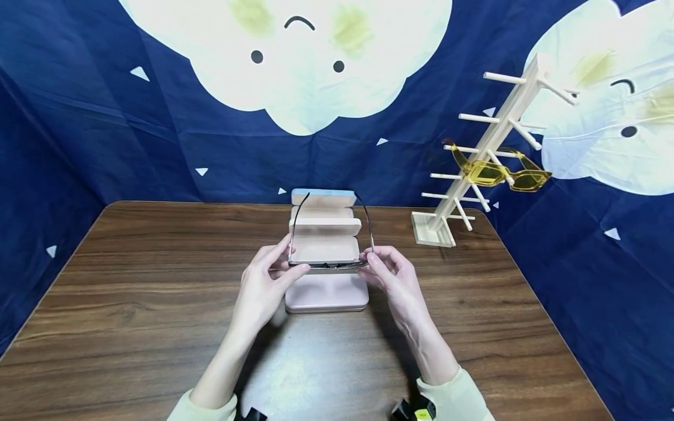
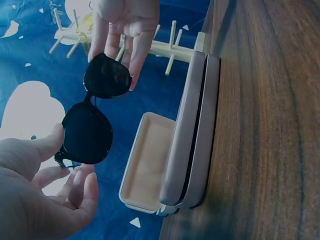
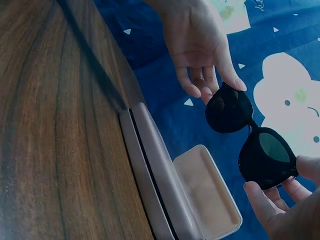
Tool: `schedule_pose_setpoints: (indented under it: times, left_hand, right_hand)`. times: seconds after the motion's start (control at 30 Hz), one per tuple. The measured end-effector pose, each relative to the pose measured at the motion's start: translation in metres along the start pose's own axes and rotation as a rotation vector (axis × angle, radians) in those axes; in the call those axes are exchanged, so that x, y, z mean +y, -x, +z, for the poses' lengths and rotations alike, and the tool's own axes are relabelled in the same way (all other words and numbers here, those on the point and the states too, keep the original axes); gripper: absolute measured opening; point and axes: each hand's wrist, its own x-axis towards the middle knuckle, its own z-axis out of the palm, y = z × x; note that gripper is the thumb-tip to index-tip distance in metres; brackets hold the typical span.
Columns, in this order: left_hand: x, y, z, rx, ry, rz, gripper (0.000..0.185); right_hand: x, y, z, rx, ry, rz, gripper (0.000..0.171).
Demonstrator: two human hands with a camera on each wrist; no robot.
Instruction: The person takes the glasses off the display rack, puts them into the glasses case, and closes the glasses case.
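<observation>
blue cloth (image 1: 174, 140) with white cloud prints behind everything; in front of it, a wood-grain table (image 1: 158, 280). far right of the table: pale wooden stand (image 1: 494, 134) with pegs. far middle: pale pink case (image 1: 326, 295), its cream-lined trays unfolded away from the person, lidded near part lying flat. left hand (image 1: 265, 283) and right hand (image 1: 392, 279) both raised; each pinches one end of the same frame between thumb and fingers. yellow-tinted glasses (image 1: 487, 174) hang on the stand's pegs, apart from both hands. dark sunglasses (image 2: 87, 132) held level between the hands, above the case, lenses toward the near side. judged light, little weight for two hands; frame looks like stiff, smooth plastic, probably slick at the rims. lenses likely to smudge or scratch, so pads are better kept off their faces. thin temples (image 1: 370, 225) unfolded and pointing far; they would likely swing at the hinges and flex if squeezed, and seem the easiest part to bend. best hold, by the look of it: outer corners of the front, close to the hinges, both sides evenly, no twist through the narrow bridge (image 2: 89, 97).
</observation>
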Motion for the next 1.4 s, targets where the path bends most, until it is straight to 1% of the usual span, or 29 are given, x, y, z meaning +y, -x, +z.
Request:
schedule_pose_setpoints:
  times: [0.2, 0.33, 0.43, 0.67, 1.03, 1.27, 1.4]
  left_hand:
    - [0.0013, 0.0014, -0.001, -0.003, -0.007, 0.013, 0.066]
    - [0.0039, 0.0026, -0.0018, 0.0, -0.009, 0.017, 0.066]
    - [0.0051, 0.0038, -0.0025, 0.006, -0.027, 0.022, 0.066]
    - [0.0052, 0.0056, -0.0035, 0.02, -0.082, 0.062, 0.064]
    - [0.0052, 0.0056, -0.0037, -0.004, -0.125, 0.079, 0.063]
    - [0.0037, 0.0061, -0.003, -0.016, -0.129, 0.115, 0.06]
    - [0.0024, 0.0054, -0.0024, -0.02, -0.127, 0.136, 0.059]
  right_hand:
    - [0.0004, 0.0014, -0.0002, 0.003, 0.025, -0.021, 0.014]
    - [-0.0004, 0.0014, -0.0003, 0.005, 0.049, -0.034, 0.02]
    - [-0.0018, 0.0012, 0.0002, 0.003, 0.06, -0.04, 0.024]
    - [-0.0063, 0.0017, 0.0017, -0.007, 0.081, -0.058, 0.029]
    - [-0.0059, 0.003, -0.0001, -0.015, 0.077, -0.068, 0.031]
    - [-0.0066, 0.0017, -0.0018, -0.025, 0.073, -0.072, 0.035]
    - [-0.008, 0.0018, -0.003, -0.02, 0.08, -0.076, 0.035]
